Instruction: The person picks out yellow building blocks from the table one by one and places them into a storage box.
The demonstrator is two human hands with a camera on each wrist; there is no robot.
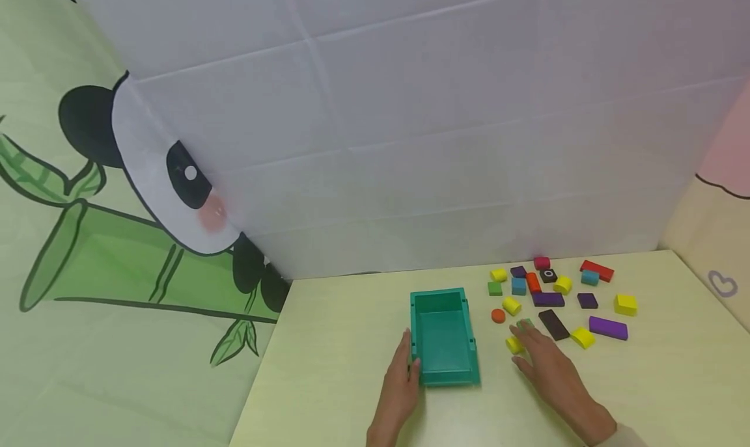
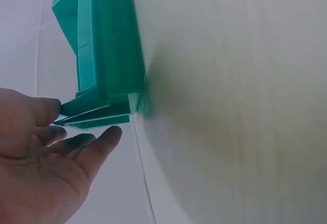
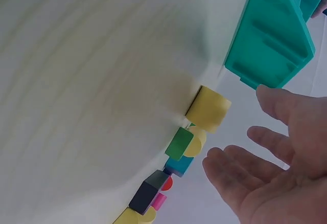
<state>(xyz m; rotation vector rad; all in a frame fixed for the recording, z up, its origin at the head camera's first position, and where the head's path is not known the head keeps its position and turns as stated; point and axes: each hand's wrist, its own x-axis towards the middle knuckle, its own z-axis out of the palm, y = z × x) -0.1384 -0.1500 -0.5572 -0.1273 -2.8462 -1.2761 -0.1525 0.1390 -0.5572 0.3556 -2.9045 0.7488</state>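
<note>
Blocks [image 1: 609, 328] of many colors lie on the right side of the tabletop [image 1: 328, 369] in the head view, some close to its far edge. The loose right hand [image 1: 547, 365] might bump the yellow block [image 1: 513, 345] away, because that one sits so near the green block [image 1: 523, 323]. The green block peeks out at the fingertips, with the yellow block just beside them. The teal box [image 1: 448, 377] stands left of the blocks, and the left hand [image 1: 398, 392] holds its left side.

In the left wrist view, thumb and fingers pinch the box's rim; a hard push there could make it slide.

In the right wrist view, thumb and fingers are apart and hold nothing; I can't tell if they touch a block.
</note>
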